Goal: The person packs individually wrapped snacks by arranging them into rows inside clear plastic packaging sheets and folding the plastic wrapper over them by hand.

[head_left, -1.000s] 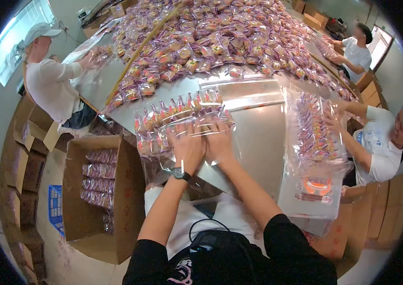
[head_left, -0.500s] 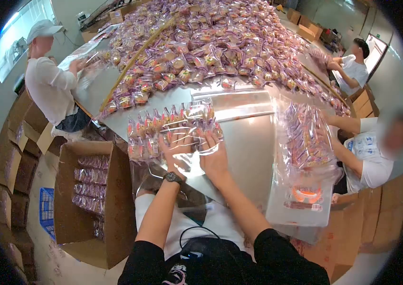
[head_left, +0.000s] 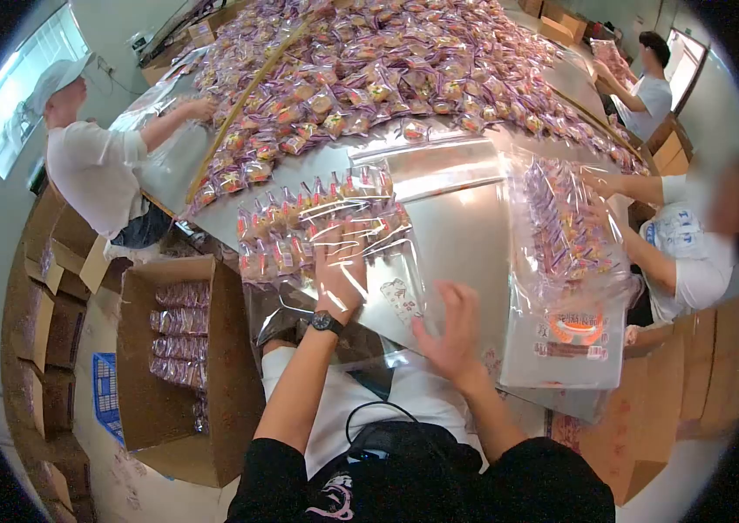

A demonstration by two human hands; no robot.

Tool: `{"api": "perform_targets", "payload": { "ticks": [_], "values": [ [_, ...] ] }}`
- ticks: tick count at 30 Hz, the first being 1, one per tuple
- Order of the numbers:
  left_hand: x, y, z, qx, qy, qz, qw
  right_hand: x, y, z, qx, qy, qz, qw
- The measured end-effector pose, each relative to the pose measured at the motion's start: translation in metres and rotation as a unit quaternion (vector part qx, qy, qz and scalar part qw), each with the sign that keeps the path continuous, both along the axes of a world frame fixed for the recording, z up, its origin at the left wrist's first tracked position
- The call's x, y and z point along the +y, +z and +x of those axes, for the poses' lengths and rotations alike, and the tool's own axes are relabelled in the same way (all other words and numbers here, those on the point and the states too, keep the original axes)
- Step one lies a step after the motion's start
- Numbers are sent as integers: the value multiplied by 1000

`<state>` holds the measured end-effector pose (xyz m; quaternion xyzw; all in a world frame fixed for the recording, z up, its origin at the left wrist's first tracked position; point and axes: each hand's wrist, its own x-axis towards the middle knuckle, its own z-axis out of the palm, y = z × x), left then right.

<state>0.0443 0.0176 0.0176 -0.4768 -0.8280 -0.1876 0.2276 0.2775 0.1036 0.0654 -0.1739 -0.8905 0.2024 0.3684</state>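
Observation:
Two rows of small wrapped pastry-like packets with purple seals lie in a large clear plastic bag at the near end of the metal table. My left hand, with a watch on its wrist, lies over the packets, fingers stretched out. Glare on the film hides whether it is inside the bag or on top. My right hand is off the packets, to the right of the bag's near part, its fingers apart and holding nothing. Between my hands shows a small pale patch with red print.
A large heap of packets covers the far table. At left stands an open carton with filled bags, beside a blue crate. On the right, a co-worker's hands handle another filled bag over printed flat bags. Two more people work farther off.
My right hand has left the packets, moving right and toward me, its fingers spreading. My left hand stays on the packets. The co-worker at left now reaches toward the heap.

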Motion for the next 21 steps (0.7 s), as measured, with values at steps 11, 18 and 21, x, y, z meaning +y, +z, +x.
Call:
{"api": "perform_targets", "payload": {
  "ticks": [11, 18, 21],
  "values": [
    [22, 8, 15, 1, 60, -40, 997, 19, -56, -34, 2, -33, -330, 944],
    [15, 1, 15, 13, 47, -38, 998, 17, -84, -10, 41, 11, -328, 944],
    [26, -11, 18, 9, 49, 7, 999, 21, -81, 4, 44, 18, -256, 965]
  ]
}}
